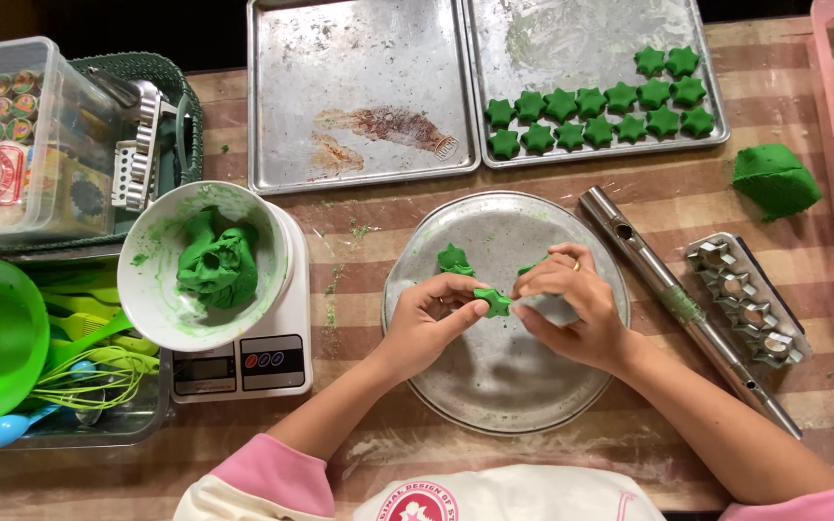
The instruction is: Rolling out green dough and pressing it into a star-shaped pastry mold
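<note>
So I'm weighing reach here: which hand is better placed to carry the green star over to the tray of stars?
Probably the right hand: it touches the star, and the tray of stars lies up on its side; the left hand sits farther away.

A green star-shaped dough piece (494,302), seemingly flat, over the round tray (494,386).

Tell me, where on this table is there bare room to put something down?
The left tray holds only a small coil and smears. Bare wood lies between the round plate and the metal tube, and along the near edge. The right tray is free at its left end. The left side, around the bowl and scale, is crowded.
</note>
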